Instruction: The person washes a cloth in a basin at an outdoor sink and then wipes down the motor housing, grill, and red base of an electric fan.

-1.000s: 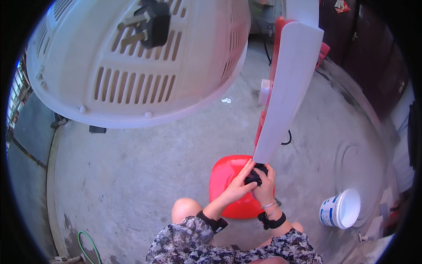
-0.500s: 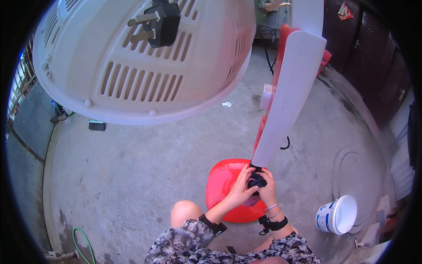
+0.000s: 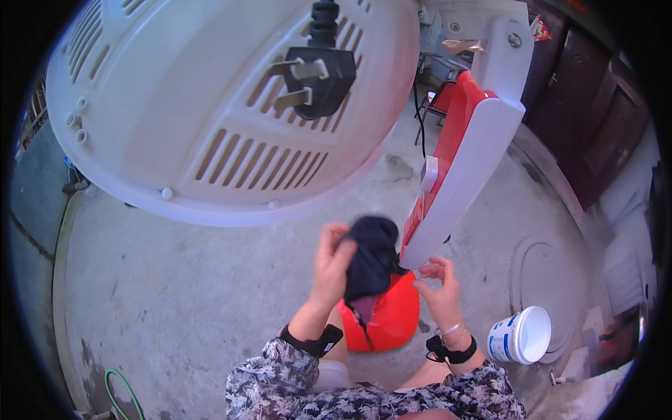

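Observation:
A bunched black cloth [image 3: 372, 255] is gripped by my left hand [image 3: 332, 264], thumb and fingers closed on its left side. Something pinkish and a dark strip hang beneath it, blurred by motion. My right hand [image 3: 442, 292] is open, thumb and fingers curved apart, just beside the lower end of a long white and red arm-like part [image 3: 465, 178]. I cannot tell whether the fingertips touch it. Below both hands is a glossy red stool [image 3: 395, 318], partly hidden by the cloth.
A large white slotted dome [image 3: 161, 119] fills the upper left, with a black two-pin plug [image 3: 322, 84] in front of it. A white and blue bucket [image 3: 505, 339] stands on the concrete at right. A green hose [image 3: 115, 378] lies lower left; dark doors [image 3: 581, 105] are behind.
My left hand has lifted the black cloth up and left, away from the arm-like part's lower end. My right hand has parted from the cloth. The dome and plug appear shifted in view.

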`<control>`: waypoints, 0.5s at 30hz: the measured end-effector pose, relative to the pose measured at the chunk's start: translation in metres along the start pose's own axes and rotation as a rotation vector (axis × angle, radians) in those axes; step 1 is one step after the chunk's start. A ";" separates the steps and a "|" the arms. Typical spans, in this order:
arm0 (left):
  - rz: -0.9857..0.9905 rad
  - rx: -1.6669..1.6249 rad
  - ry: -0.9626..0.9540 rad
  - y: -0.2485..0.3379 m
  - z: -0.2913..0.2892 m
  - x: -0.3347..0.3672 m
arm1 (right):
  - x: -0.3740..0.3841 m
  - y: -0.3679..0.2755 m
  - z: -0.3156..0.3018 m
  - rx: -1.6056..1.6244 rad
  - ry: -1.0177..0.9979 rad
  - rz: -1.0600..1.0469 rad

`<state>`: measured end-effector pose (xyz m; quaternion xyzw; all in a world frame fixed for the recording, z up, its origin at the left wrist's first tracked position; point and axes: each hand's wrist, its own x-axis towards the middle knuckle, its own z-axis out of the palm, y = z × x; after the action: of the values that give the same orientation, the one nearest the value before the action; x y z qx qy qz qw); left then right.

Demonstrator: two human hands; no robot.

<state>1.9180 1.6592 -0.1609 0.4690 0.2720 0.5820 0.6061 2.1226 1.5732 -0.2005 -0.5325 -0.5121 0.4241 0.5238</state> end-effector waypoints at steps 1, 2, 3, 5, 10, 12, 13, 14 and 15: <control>0.101 -0.110 0.025 0.006 0.005 0.009 | 0.003 -0.010 0.008 -0.313 0.185 -0.103; 0.209 -0.218 0.053 0.018 0.012 0.016 | 0.005 -0.022 0.015 -0.623 0.368 -0.212; 0.282 -0.235 0.051 0.025 0.020 0.021 | 0.007 -0.029 0.019 -0.651 0.430 -0.314; 0.285 -0.231 0.058 0.017 0.026 0.025 | 0.029 -0.033 0.033 -0.486 0.435 -0.348; 0.264 -0.191 -0.091 0.011 0.050 0.028 | 0.056 -0.001 0.041 -0.385 0.578 -0.339; 0.296 -0.177 -0.048 0.010 0.060 0.034 | 0.057 -0.003 0.047 -0.361 0.595 -0.361; 0.308 -0.123 -0.033 0.009 0.064 0.040 | 0.058 -0.004 0.048 -0.370 0.596 -0.361; 0.316 -0.070 -0.025 0.006 0.069 0.047 | 0.060 -0.001 0.047 -0.389 0.639 -0.375; 0.279 -0.080 -0.059 0.004 0.072 0.054 | 0.063 0.002 0.045 -0.410 0.684 -0.390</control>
<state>1.9885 1.6923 -0.1164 0.4947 0.1627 0.6570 0.5451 2.0853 1.6410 -0.2018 -0.6285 -0.4738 0.0067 0.6168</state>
